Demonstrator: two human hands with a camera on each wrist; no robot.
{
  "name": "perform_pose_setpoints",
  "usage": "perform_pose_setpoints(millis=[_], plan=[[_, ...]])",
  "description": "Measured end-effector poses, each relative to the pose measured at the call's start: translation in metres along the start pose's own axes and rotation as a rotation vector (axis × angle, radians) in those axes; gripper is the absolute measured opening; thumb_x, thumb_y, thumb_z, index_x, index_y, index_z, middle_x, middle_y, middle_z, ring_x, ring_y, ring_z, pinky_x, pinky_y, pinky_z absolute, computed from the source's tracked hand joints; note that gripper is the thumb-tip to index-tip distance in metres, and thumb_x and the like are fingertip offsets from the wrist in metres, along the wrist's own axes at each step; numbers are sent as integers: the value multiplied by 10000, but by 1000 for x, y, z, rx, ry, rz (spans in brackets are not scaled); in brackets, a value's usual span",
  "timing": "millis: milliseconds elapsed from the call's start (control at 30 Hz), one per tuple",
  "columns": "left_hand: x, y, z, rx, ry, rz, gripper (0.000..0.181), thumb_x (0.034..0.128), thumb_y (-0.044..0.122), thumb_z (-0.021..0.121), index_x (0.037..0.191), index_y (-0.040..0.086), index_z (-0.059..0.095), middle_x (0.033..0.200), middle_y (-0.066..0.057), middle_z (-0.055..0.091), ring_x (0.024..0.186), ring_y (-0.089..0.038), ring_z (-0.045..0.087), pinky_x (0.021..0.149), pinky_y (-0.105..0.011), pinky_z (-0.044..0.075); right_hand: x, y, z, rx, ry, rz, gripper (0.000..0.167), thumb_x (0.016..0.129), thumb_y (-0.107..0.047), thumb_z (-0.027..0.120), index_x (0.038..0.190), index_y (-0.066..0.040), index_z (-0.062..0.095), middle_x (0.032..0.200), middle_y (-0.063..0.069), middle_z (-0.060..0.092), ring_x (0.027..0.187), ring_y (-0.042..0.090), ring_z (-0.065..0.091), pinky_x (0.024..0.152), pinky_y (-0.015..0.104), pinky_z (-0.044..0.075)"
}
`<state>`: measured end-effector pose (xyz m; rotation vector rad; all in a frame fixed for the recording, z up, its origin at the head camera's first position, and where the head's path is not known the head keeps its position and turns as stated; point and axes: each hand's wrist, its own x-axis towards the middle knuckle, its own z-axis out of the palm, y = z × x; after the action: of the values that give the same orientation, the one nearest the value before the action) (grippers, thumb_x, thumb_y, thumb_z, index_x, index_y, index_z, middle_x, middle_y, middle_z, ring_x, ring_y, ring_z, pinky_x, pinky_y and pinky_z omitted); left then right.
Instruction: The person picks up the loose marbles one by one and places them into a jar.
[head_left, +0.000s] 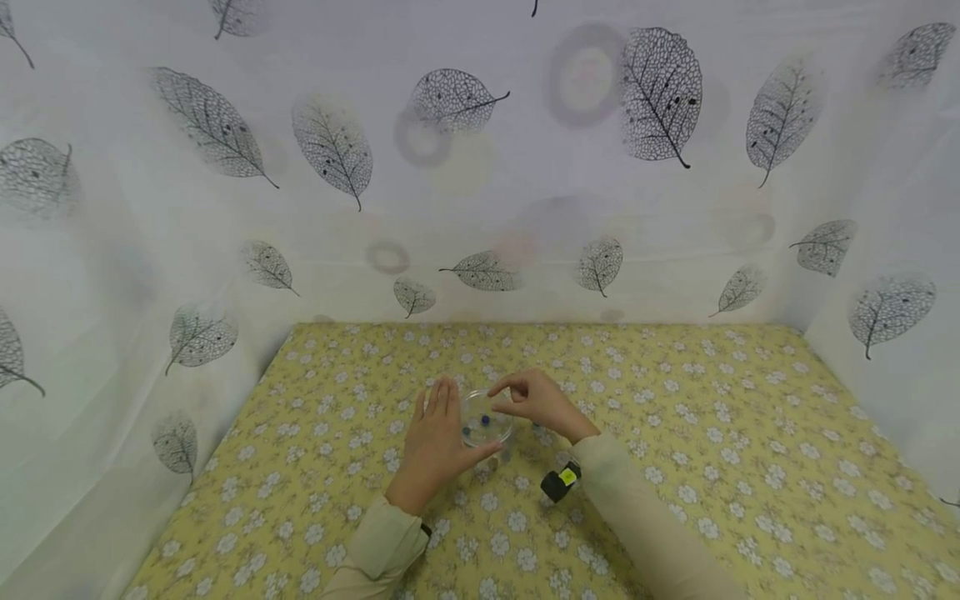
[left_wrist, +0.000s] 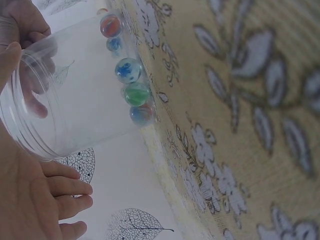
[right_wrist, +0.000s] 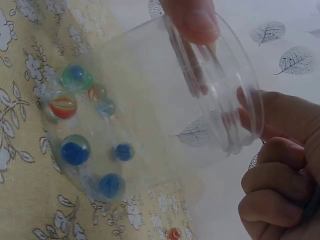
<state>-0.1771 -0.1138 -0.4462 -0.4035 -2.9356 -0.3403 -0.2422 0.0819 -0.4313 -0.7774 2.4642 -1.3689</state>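
On flowered cloth (head_left: 675, 417), a clear jar (left_wrist: 90, 90) of marbles (right_wrist: 75, 150)

Near the middle of the cloth, between both hands, we find the jar upright: a smooth, see-through cylinder, its neck ringed with fine ridges below a round mouth. Through the wall we note glossy glass balls strewn over the base, of larger and smaller sizes. Deep blue predominates; one has a red-orange swirl, another is green and blue. A loose marble (right_wrist: 174, 233), reddish, lies on the cloth apart from the jar.

We record the left hand (head_left: 435, 450) just beside the jar, fingers straight, thumb spread away from them and overlapping the ridged neck. The right hand (head_left: 543, 404) is at the mouth from the other side, index finger and thumb curved and a little apart, the other fingers folded in. Whether those two tips pinch anything, we cannot tell.

Pale sleeves (head_left: 637, 512) cover both arms, the fabric softly creased. By the right cuff we see a small black device (head_left: 557, 486) with a bright yellow patch. The cloth is yellow, printed with white blossoms; around it hangs a thin whitish curtain (head_left: 525, 179) bearing dark, net-veined leaf prints.
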Motion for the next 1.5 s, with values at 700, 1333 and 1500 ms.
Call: perform_pose_setpoints(millis=[700,1333,1500], plan=[[1,3,-5,-2,-39,-29,1144,740,747,557,1477,-50,197,1542,-222,202,1449,-338,177,1183,-515,161,-7,32,-63,39,124,82,291,877,-236,671,1129,-89,675,579,3,433,456,85,289,522,278,387],[2,2,-1,-18,-41,-38,1153,734,751,558,1482,-42,183,1546,-219,191,1448,-342,177,1185,-519,148,-7,75,-69,45,68,155,333,856,-175,693,1147,-17,657,591,-30,403,500,75,304,630,288,430],[2,2,0,-3,-38,-38,1146,737,755,551,1479,-46,199,1542,-219,201,1448,-337,179,1182,-518,162,-4,89,-69,23,21,173,293,853,-143,693,1124,-34,671,618,-26,455,517,70,360,570,260,419]])
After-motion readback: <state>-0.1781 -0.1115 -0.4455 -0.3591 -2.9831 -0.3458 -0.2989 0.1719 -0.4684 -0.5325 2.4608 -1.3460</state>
